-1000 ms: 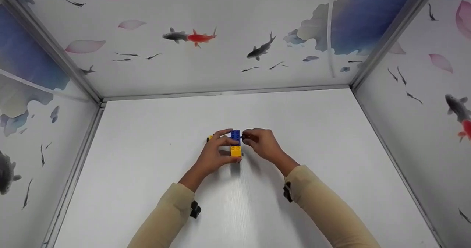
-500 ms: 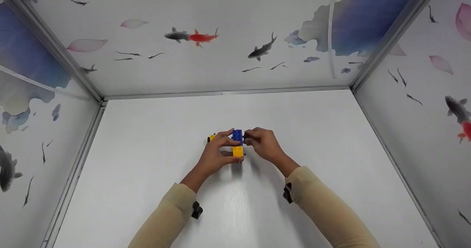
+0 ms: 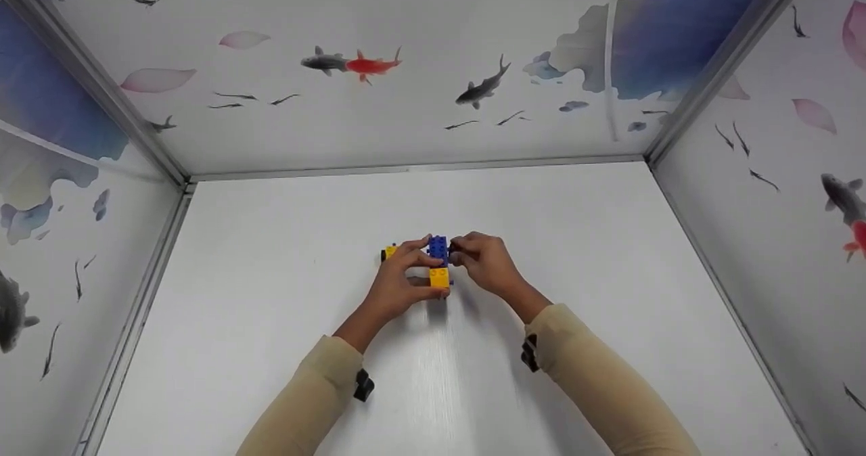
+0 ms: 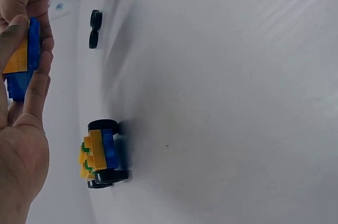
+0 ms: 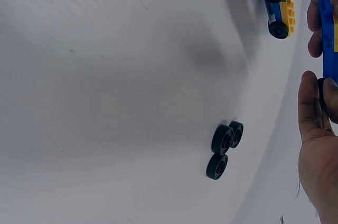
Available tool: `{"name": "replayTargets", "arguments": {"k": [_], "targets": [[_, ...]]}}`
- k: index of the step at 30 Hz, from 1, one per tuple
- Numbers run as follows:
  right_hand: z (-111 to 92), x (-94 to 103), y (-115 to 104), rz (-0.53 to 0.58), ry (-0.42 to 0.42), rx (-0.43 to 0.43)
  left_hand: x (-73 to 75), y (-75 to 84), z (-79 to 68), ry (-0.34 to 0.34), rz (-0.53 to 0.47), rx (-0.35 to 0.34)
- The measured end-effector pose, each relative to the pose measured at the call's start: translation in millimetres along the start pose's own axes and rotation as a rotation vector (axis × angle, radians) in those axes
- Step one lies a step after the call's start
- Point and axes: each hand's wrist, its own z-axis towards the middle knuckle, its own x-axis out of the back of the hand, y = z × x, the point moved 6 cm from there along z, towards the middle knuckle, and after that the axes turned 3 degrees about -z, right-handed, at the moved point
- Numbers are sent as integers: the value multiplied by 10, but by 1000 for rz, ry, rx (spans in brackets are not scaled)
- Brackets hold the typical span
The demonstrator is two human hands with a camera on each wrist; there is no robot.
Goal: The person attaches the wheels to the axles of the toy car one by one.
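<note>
Sideways, by only a little, the toy car body (image 3: 439, 278) has shifted toward the right hand (image 3: 494, 264) since the earliest head frame; the gap between body and wheel looks narrower. That body, blue bricks with a yellow one at the near end, is held up off the table (image 3: 575, 226). The left hand (image 3: 396, 280) grips it, thumb on the yellow end and fingers bent over the blue part. At the body's right side, the right hand's thumb and fingers pinch one black wheel (image 5: 320, 93) against or just beside its edge; whether it sits on the axle cannot be told.

To the left of the body, an assembled car (image 4: 103, 152) stands on the table with wheels on, apparently finished. Below the body and toward its right, three loose wheels (image 5: 222, 139) lie close together.

Judging by this, the brickwork is built and wheel fitting is at an early stage: an axle end (image 3: 452, 283) beside the yellow brick is bare, and the three loose wheels look left to mount.
</note>
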Motion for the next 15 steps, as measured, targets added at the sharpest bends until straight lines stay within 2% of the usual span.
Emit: {"name": "replayTargets", "arguments": {"k": [7,10,15], "targets": [[23,-11,-13,-51,-2,45,-29,28,29,-20,54,-11],[9,-21,16,-73,-9,37,-41,27,19,-30,72,-4],[4,-34,47,-49,-23,17,-33,5,-14,-36,55,1]]}}
